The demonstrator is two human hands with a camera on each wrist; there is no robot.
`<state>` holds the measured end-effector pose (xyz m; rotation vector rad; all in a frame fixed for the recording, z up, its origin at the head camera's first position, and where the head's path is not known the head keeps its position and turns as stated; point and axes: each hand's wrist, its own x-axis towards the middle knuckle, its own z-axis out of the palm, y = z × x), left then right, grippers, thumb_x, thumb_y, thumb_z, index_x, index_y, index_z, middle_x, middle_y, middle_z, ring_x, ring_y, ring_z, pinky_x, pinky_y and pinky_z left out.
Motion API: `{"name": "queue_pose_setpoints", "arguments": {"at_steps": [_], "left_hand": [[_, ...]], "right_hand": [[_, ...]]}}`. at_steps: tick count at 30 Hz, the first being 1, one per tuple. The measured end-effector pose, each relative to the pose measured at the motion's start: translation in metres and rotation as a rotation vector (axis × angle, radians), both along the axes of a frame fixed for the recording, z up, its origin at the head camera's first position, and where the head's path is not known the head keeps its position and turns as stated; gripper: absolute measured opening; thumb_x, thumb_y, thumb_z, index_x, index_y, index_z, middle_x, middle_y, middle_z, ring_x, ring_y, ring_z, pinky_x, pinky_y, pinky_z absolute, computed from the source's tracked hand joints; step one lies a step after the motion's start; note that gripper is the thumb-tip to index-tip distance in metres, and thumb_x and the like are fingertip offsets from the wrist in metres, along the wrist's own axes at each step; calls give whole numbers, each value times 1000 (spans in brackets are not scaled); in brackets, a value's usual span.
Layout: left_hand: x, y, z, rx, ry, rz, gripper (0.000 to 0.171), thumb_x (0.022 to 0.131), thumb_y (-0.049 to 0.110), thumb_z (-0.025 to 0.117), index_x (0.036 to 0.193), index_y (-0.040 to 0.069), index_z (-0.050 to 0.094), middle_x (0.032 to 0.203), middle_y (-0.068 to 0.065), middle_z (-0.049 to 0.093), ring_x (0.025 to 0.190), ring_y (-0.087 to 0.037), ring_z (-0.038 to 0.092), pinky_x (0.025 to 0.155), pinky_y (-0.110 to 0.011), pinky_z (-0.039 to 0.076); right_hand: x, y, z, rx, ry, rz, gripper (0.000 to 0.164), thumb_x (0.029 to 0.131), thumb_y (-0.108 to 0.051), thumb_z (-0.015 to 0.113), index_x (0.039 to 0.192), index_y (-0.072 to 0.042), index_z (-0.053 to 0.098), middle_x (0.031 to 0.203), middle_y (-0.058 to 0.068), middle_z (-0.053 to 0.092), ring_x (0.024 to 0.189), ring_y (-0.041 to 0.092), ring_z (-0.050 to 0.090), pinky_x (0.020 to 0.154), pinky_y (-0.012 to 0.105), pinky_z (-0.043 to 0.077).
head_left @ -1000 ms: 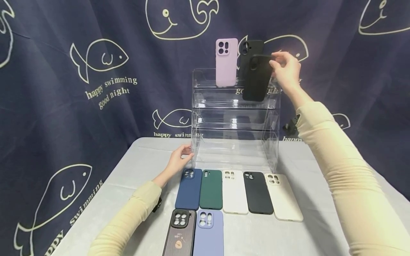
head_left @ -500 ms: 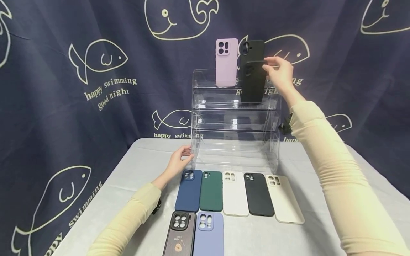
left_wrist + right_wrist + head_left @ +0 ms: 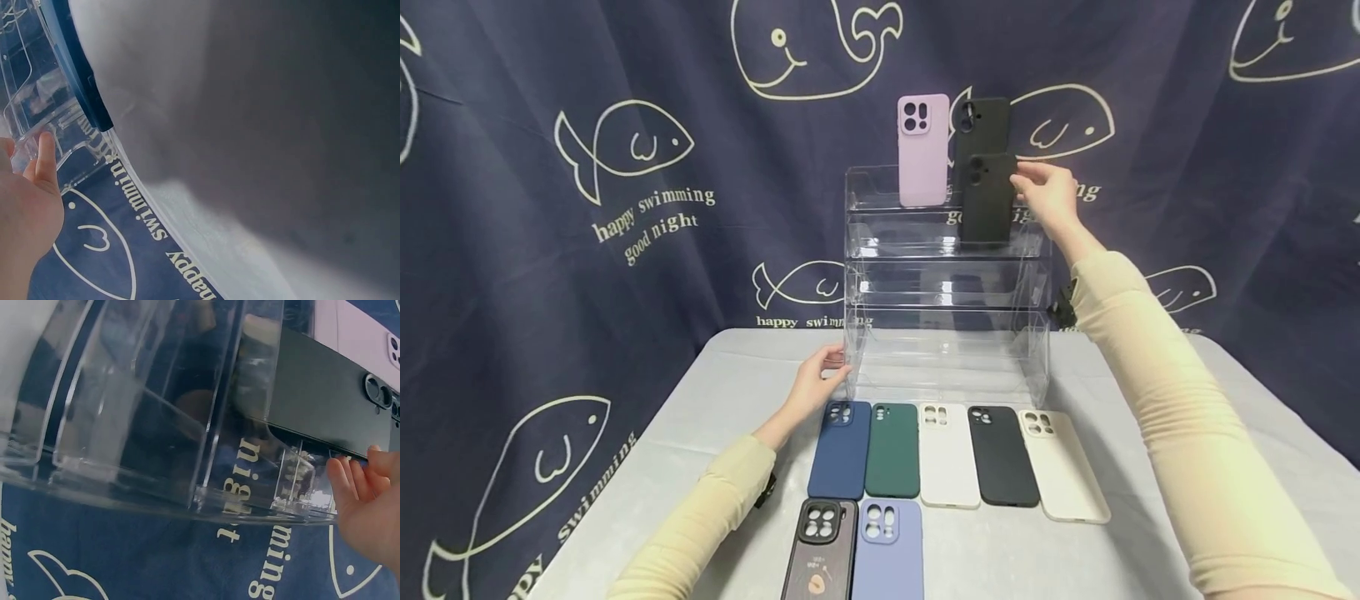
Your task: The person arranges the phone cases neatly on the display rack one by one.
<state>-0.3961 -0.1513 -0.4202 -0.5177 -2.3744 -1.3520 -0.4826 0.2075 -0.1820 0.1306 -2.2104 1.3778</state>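
High on a clear tiered display rack (image 3: 947,379), my right hand (image 3: 1051,196) pinches the upper right edge of a black phone case (image 3: 987,200). That case stands upright on the second tier from the top. Just behind it, partly hidden, another black phone case (image 3: 988,125) stands on the top tier beside a lilac phone case (image 3: 923,154). In the right wrist view, the thumb and fingers (image 3: 340,478) meet the held phone case (image 3: 325,394) at its side. My left hand (image 3: 812,379) holds the rack's lower left side, thumb at the front edge; its fingertips are partly hidden.
In front of the rack lie blue (image 3: 840,454), green (image 3: 892,454), white (image 3: 950,458), black (image 3: 1004,458) and cream (image 3: 1066,468) phone cases. Nearer lie a dark patterned phone case (image 3: 822,554) and a periwinkle one (image 3: 891,558). A dark blue curtain (image 3: 647,333) hangs behind.
My right hand has moved left and down with the black phone case, from a tilted pose in front of the rack to upright on the second tier. The left hand has stayed on the rack.
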Motion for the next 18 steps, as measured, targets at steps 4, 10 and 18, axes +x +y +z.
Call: {"name": "queue_pose_setpoints", "arguments": {"at_steps": [4, 10, 18], "left_hand": [[0, 1, 0, 8, 6, -10, 38, 86, 7, 66, 121, -4, 55, 106, -21, 65, 98, -33, 63, 89, -41, 55], [1, 1, 1, -10, 25, -6, 37, 86, 6, 65, 120, -6, 55, 107, -23, 65, 98, -35, 63, 91, -41, 54], [0, 2, 0, 9, 3, -9, 37, 86, 6, 65, 120, -6, 54, 111, -24, 64, 101, -36, 63, 92, -44, 53]], "right_hand": [[7, 5, -4, 18, 10, 2, 40, 93, -24, 57, 128, -4, 56, 123, 17, 61, 79, 3, 66, 76, 14, 55], [17, 8, -9, 57, 51, 24, 38, 92, -24, 59, 123, -2, 60, 111, 13, 69, 73, -2, 62, 65, 7, 49], [26, 12, -15, 195, 75, 24, 41, 91, -32, 59, 121, -5, 62, 119, 18, 63, 89, 2, 64, 75, 11, 47]]}}
